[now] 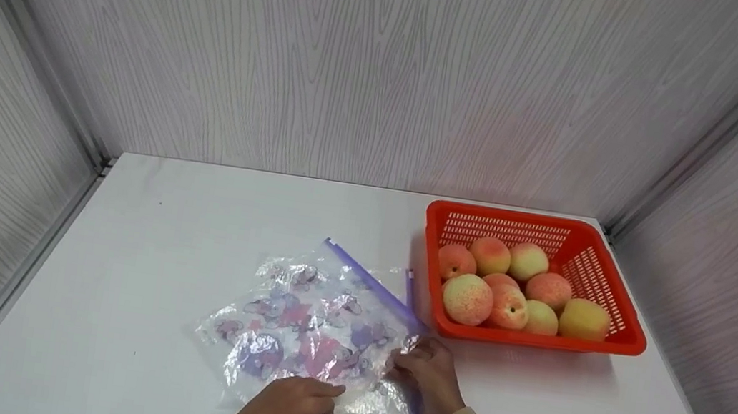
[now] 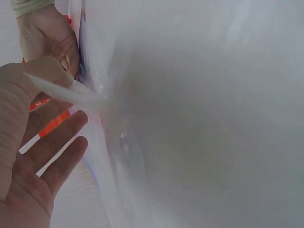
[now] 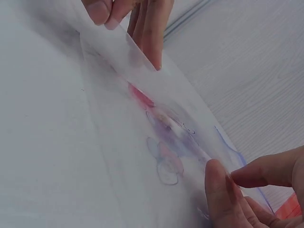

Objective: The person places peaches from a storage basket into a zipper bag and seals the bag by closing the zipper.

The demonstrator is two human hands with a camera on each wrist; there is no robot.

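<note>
A clear plastic zip bag [image 1: 295,319] with pink and purple cartoon prints lies tilted on the white table, its purple zip strip [image 1: 366,279] running along the upper right side. Beneath it, part of another clear bag shows, with an upright purple strip [image 1: 409,286] at its right. My left hand [image 1: 286,412] pinches the film at the near edge between thumb and forefinger; in the left wrist view its other fingers [image 2: 66,159] are spread apart. At the right corner, by the zip strip, my right hand [image 1: 428,374] pinches the film between thumb and finger.
A red plastic basket [image 1: 531,341] holding several peaches [image 1: 468,299] and a yellowish fruit [image 1: 585,319] stands to the right, just beyond my right hand. Wood-grained panels [image 1: 374,70] wall in the back and both sides of the table [image 1: 137,261].
</note>
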